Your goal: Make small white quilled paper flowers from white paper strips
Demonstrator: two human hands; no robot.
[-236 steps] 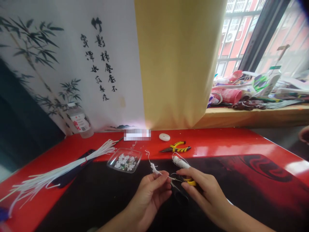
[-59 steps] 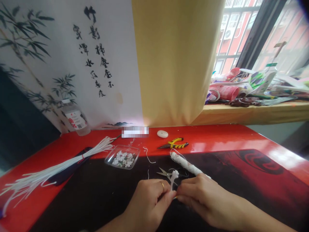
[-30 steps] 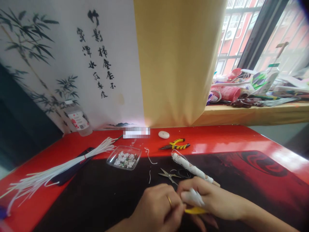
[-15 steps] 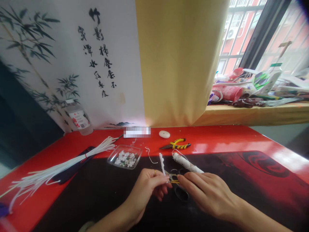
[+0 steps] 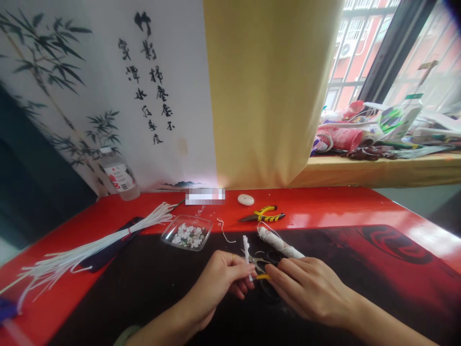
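Near the middle of the black mat, my left hand pinches a small white strip that stands nearly upright above the thumb. Close by on the right, my right hand has its fingers closed on a thin yellow tool, whose tip points at the lower end of the strip. Behind the fingers a pair of scissors with black handles lies on the mat, partly hidden by my right hand. A roll of white cord rests just beyond my right hand.
A clear dish of small white pieces stands left of centre. Yellow-black pliers and a white oval object lie on the red table. At left are a white bundle and a bottle.
The white strip has shifted slightly right and down in my left hand, and its lower end now shows below the thumb. The yellow tool has tilted, and more of the scissors shows.
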